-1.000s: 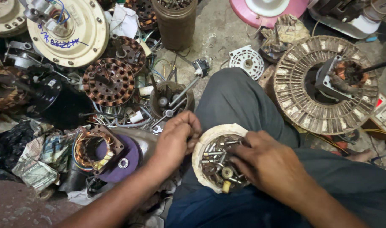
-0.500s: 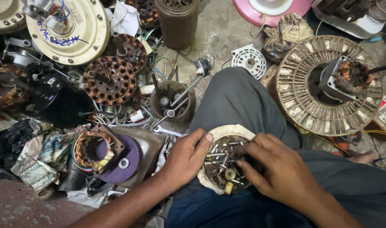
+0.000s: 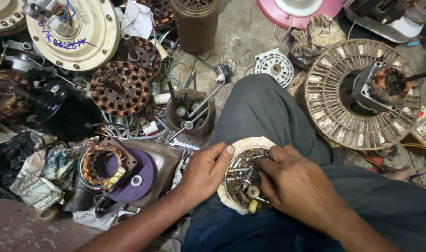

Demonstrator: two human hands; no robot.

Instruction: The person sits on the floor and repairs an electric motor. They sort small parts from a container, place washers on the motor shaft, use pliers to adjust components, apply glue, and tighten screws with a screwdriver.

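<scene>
Resting on the person's lap: one shallow round dish [image 3: 248, 142], off-white, chipped rim, filled with loose bolts, nuts and washers [image 3: 241, 179]. Left hand [image 3: 204, 171] curls over the near rim, thumb along the edge, steadying it. Right hand [image 3: 294, 184] is bent into the contents, fingertips hidden; whether it pinches a piece cannot be told. Handling, by judgement: contents small, hard, greasy, apt to slip or spill; dish probably light but brittle, best held by the rim with both hands. Adjacent: stator core [image 3: 119, 88], tin of tools [image 3: 190, 112].
</scene>
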